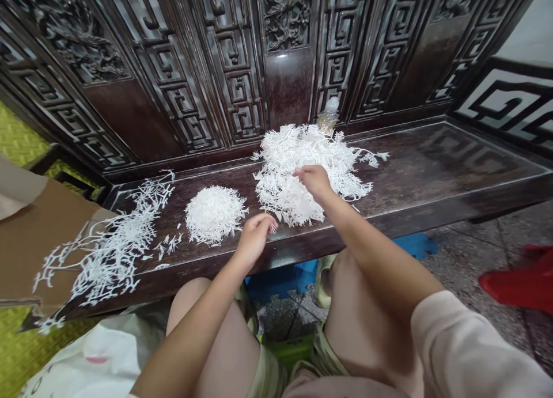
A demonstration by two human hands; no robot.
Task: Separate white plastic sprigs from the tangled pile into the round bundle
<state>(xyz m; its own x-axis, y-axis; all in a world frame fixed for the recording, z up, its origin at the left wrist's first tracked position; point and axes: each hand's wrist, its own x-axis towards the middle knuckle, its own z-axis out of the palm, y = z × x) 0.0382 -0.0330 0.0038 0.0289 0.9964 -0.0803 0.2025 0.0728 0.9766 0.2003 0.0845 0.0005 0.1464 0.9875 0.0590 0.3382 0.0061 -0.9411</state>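
Left hand (256, 234): narrow, just left of white heap (298, 147); contents unclear
Right hand (315, 181): narrow, over the heap; contents unclear
Round pile (215, 213): left of the heap

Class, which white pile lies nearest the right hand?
The largest pile, by the bottle; the round middle pile and straggly left pile lie farther away.

No readable text or numbers
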